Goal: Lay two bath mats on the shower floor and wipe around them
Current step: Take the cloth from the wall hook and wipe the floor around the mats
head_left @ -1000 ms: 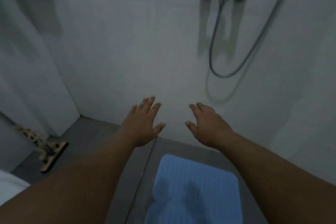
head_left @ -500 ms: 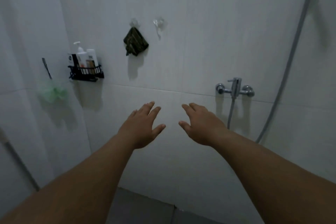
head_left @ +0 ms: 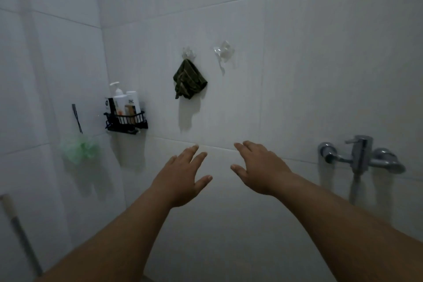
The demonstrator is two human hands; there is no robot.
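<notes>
Since a moment ago our view has tipped up off the floor, so the blue mat we saw below our hands is out of sight and the tiled wall fills the picture; both hands have kept their spread, reaching pose. We take the dark cloth (head_left: 190,81), hanging from a clear hook, as our landmark. Far left of it and lower, a green shower puff (head_left: 80,150) hangs on the side wall; nearer, left of the cloth and a little lower, sits a black caddy (head_left: 126,121) with bottles. Below the cloth, our left hand (head_left: 180,178) is wide open, fingers splayed, holding nothing. Below and right of the cloth, our right hand (head_left: 261,167) is equally open and empty. Far right and lower is the chrome tap (head_left: 360,155). No mat shows now, nor the floor. We judge the cloth is our wiping tool: lift it up off its hook rather than tugging, so the hook stays stuck, then look back down.
</notes>
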